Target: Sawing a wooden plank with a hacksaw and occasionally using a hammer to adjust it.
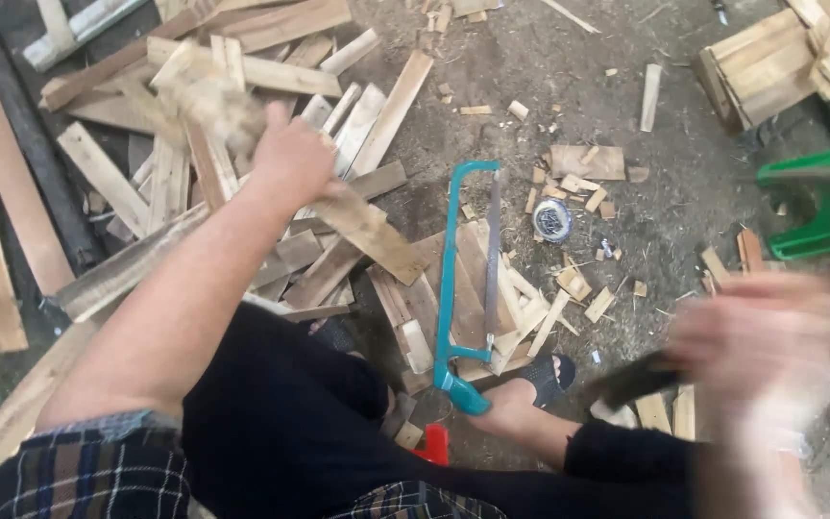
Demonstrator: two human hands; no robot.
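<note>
The left hand (290, 159) reaches out over a loose heap of pale sawn wooden slats (242, 144) on the dirt floor (549, 58), its fingers curled around a short, blurred piece of pale wood (208, 101) lifted clear of the heap. The right hand (756, 336) is smeared by motion low at the right; it seems closed round a dark, flat handle-like tool (636, 378), though the blur hides both the grip and what the tool is. The risk I judge greatest is that fast right hand: swung with so little control showing, the dark tool could glance off the wood and strike the bare foot in a black open sandal (530, 384), which lies just beside it. A teal-framed bow saw (463, 279) lies on the scraps between the legs, its blade exposed and its handle end touching the foot, so a shift of the foot could drag skin along the teeth. The slats are stacked crosswise and unsteady; pulling one out may tip others onto the leg. Rough edges could also leave splinters in unprotected hands. A green plastic stool (823, 207) stands well apart at the right.
</note>
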